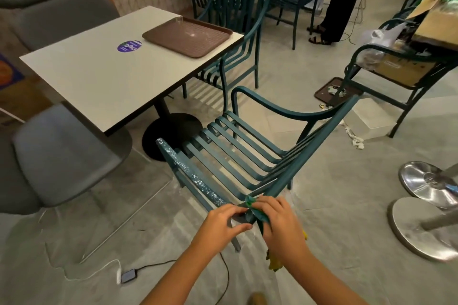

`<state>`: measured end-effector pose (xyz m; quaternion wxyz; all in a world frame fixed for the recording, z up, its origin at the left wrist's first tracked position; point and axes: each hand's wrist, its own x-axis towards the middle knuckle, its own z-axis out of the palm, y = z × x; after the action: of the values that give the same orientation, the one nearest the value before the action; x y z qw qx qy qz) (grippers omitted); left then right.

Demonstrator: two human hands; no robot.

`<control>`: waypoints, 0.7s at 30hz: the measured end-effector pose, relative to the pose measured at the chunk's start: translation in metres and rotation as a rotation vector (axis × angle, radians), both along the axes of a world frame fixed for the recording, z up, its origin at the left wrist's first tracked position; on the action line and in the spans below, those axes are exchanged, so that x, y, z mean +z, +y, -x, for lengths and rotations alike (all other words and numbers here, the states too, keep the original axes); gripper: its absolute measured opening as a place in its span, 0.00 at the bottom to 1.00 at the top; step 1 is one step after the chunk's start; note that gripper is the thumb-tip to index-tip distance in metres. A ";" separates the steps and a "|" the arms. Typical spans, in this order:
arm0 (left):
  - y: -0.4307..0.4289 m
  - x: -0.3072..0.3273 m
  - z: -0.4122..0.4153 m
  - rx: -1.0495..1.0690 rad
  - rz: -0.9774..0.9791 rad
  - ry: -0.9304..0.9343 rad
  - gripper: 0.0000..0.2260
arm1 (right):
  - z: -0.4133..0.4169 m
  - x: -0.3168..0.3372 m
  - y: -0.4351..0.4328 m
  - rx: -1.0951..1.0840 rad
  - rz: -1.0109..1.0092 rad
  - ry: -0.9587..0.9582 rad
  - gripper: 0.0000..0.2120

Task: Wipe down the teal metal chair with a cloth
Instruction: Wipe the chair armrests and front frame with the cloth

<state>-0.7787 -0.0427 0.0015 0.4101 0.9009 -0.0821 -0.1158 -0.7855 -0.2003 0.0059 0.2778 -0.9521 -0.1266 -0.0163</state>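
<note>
I see the teal metal chair (247, 156) standing on the floor beside the white table (104, 77), its seat facing the table and its back toward me.

Its slats run lengthwise from upper left to lower right, and the speckled near armrest (195, 178) lies the same way. At the near back corner my left hand (221, 221) curls fingers and thumb round the frame, and my right hand (280, 223) pinches a bunched green cloth (254, 213) against it.

left hand (224, 221) holding teal chair (238, 156), right hand (280, 224) seemingly gripping cloth (255, 214)
</note>
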 end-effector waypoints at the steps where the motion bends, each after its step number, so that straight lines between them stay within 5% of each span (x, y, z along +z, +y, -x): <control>1: 0.001 0.000 0.000 -0.009 0.000 0.005 0.19 | -0.001 0.003 -0.001 0.004 -0.007 0.022 0.19; 21: 0.021 -0.021 -0.041 -0.391 0.091 -0.030 0.16 | 0.022 0.014 0.044 -0.420 -0.096 0.093 0.16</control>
<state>-0.7377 -0.0214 -0.0191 0.4187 0.8500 -0.2669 -0.1760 -0.8078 -0.1562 0.0194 0.3190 -0.9429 0.0884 -0.0359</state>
